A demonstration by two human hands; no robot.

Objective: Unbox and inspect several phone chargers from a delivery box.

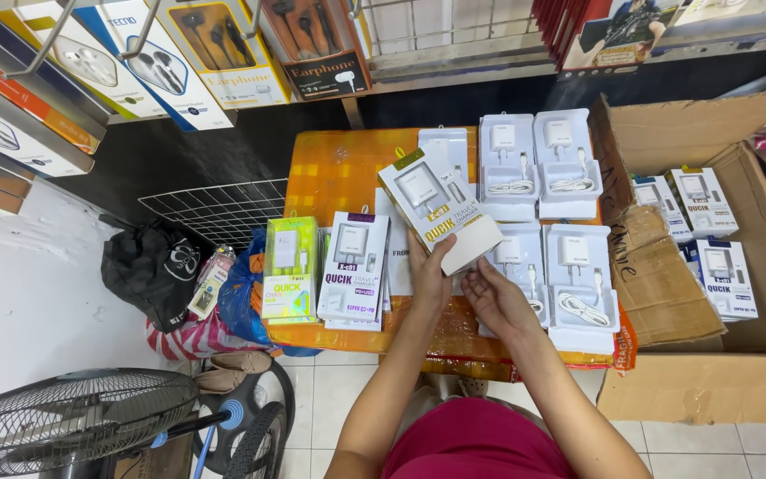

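Observation:
My left hand (430,270) grips the lower end of a white charger box (436,208), holding it tilted above an orange table (334,173). My right hand (496,297) rests just right of it, fingers near the box's lower corner, holding nothing that I can make out. Open white trays with chargers and coiled cables (538,160) lie in rows on the table behind and to the right. A stack of closed white charger boxes (354,266) and a green one (289,270) stand to the left.
A large cardboard carton (711,381) on the right holds more charger boxes (720,275). Earphone packs (214,44) hang on hooks above. A black bag (152,266), a wire rack (223,208), shoes and a floor fan (73,417) sit at lower left.

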